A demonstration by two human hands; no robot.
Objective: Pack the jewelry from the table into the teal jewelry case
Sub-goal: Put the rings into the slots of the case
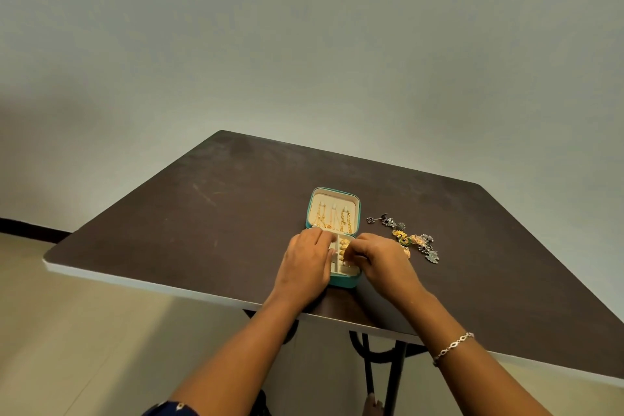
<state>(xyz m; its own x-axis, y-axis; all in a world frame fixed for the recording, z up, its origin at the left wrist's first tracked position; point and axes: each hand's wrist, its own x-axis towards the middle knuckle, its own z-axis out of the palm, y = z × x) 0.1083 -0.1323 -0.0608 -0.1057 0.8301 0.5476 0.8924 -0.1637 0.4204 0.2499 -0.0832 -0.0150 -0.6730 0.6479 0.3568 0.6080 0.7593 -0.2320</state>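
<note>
The teal case [349,280] lies open near the front edge of the dark desk [202,213], its lid [334,196] folded flat away from the person and its cream-lined base nearest them. Gold chains [346,221] hang in a row inside the lid. In the base, a line of gold pieces [344,246] sits in the right-hand section, next to a narrow cream divider. The left hand [309,257] covers the left half of the base, fingers curled over it with the tips close to the hinge and the thumb lying along the divider, gripping the case. The right hand [378,257] comes in from the right side, its bent fingertips bunched at the gold pieces; whether they pinch one cannot be told. Loose jewelry [410,240] lies in a strip on the desk just right of the case and behind the right hand: small dark silver flowers, with yellow and orange pieces among them. A silver bracelet [454,346] circles the right wrist, and a dark blue patterned sleeve [169,409] shows at the bottom edge. Black legs [393,368] stand under the desk.
</note>
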